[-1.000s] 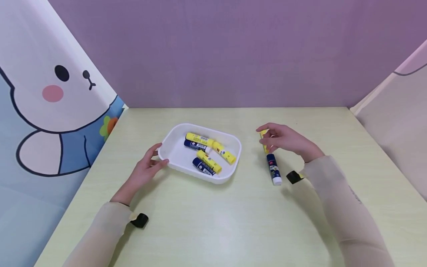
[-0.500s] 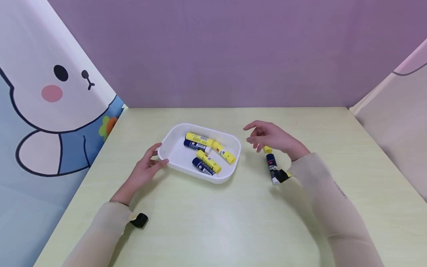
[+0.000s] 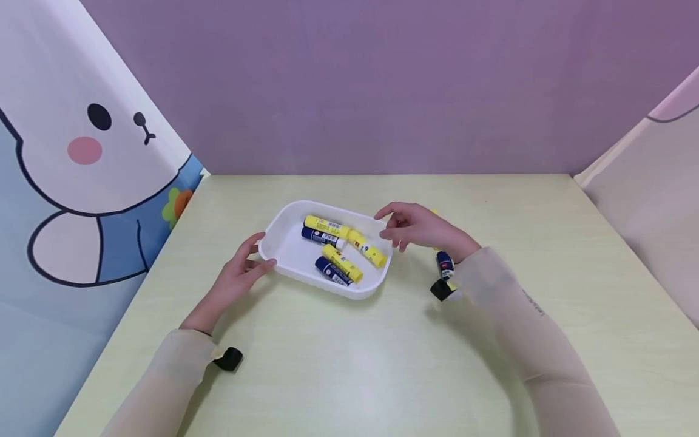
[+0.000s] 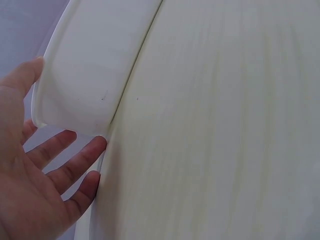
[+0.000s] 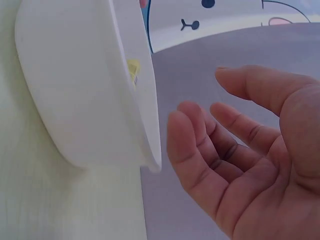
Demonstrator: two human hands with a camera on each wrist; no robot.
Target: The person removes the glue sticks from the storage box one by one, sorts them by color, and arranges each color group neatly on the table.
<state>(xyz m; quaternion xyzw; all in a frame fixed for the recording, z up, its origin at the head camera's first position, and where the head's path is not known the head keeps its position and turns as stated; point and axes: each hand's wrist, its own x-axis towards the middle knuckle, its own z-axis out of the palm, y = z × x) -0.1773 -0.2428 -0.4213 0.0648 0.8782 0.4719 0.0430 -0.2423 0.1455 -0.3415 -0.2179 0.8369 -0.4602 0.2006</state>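
A white plastic tray (image 3: 286, 249) holds several glue sticks, some yellow (image 3: 342, 263) and others navy (image 3: 323, 238) with white ends. My left hand (image 3: 240, 270) grips the tray's left end, thumb and fingers spread around the corner. In the left wrist view its fingertips meet the tray's rim and end wall. Beside the tray's right end is my right hand (image 3: 415, 226), holding nothing. The right wrist view shows that hand (image 5: 260, 165) with loosely bent fingers, a small gap from the tray wall (image 5: 75, 85).
To the right, a navy glue stick (image 3: 445, 264) lies on the table (image 3: 349, 364), partly covered by the right wrist camera (image 3: 441, 289). A yellow glue stick is nearly hidden behind my right hand. A purple backdrop (image 3: 349, 91) rises behind the table.
My right hand has moved left, from over the yellow glue stick on the table to the tray's right end. The left hand and the tray have stayed in place.
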